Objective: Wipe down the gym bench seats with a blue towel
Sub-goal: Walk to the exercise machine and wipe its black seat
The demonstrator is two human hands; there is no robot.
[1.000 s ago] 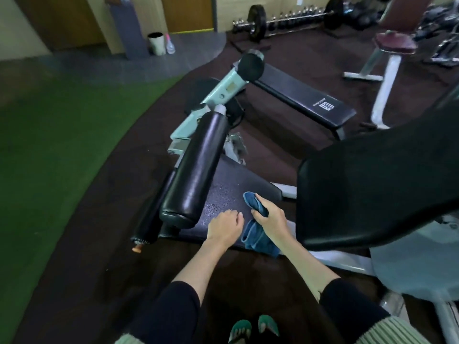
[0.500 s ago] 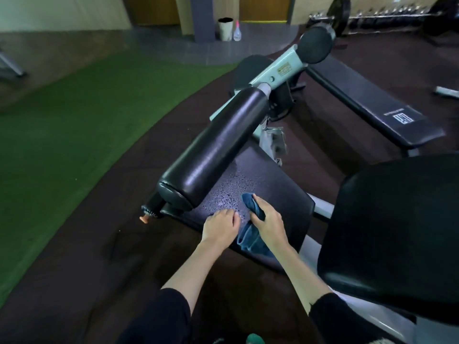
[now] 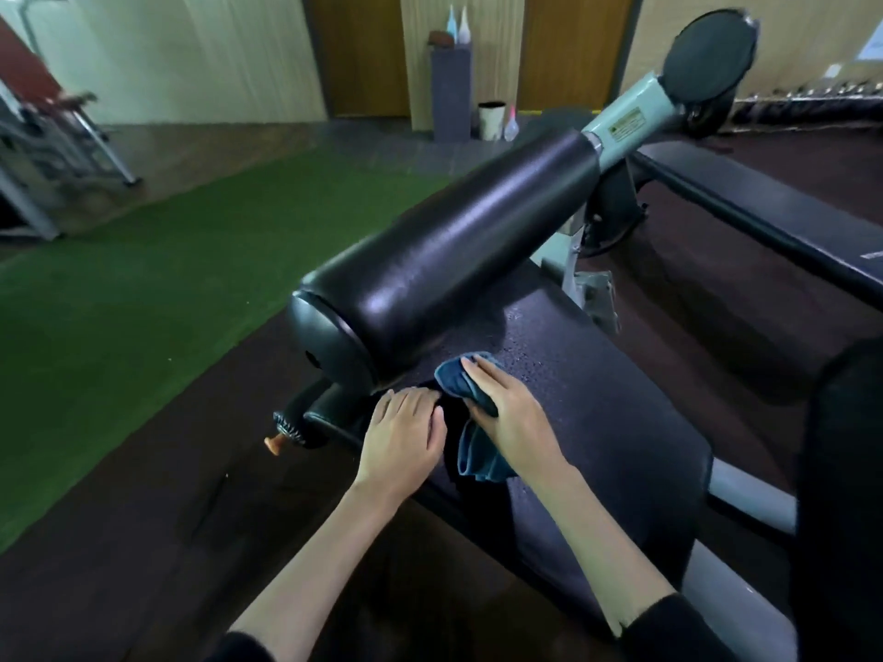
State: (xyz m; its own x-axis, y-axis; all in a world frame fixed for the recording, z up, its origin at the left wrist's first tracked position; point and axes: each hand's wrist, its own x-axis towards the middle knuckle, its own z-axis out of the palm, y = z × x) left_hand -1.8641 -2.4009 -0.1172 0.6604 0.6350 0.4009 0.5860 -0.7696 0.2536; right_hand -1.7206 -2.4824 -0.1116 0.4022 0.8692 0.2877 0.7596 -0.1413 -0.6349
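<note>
A black padded seat [image 3: 607,413] of a gym machine lies in front of me, speckled with droplets. My right hand [image 3: 511,418] presses a folded blue towel [image 3: 470,422] flat onto the seat near its left edge; the towel's tail hangs off the front. My left hand [image 3: 403,432] rests palm down on the seat's left corner, just beside the towel, holding nothing. A thick black roller pad [image 3: 439,274] on a pale green arm [image 3: 630,121] hangs right above both hands.
A black backrest [image 3: 841,494] rises at the right. A flat black bench [image 3: 764,217] lies behind the machine. Green turf [image 3: 119,289] spreads to the left, dark rubber floor under me. A grey pedestal [image 3: 451,93] with bottles and a white bin [image 3: 492,119] stand by the wall.
My view has come closer and lower over the seat. The right hand with the towel has slid slightly forward and left under the roller; the left hand stays on the corner.
</note>
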